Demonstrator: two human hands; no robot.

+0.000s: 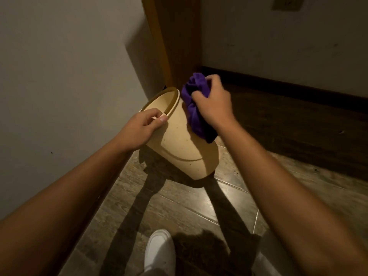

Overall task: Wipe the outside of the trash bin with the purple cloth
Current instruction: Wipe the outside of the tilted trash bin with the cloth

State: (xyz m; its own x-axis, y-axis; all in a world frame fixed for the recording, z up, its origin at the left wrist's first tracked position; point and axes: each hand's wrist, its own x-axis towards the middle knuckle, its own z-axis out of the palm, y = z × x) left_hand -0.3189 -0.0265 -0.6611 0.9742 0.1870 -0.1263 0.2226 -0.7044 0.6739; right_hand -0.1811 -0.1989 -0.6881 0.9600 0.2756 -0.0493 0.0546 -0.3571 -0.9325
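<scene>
Two hands share the work over a wood floor [229,194]. Largest is the bin [179,142] — beige plastic, tilted with its mouth toward the wall, base edge seemingly on the floor; it looks light, stiff and smooth, so likely to slip or swing unless pinned. The left hand [139,128] pinches its rim, fingers curled shut there, the sensible hold. The right hand [213,104] closes on the cloth [196,108] — soft, bunched, pressed against the bin's upper side.
</scene>
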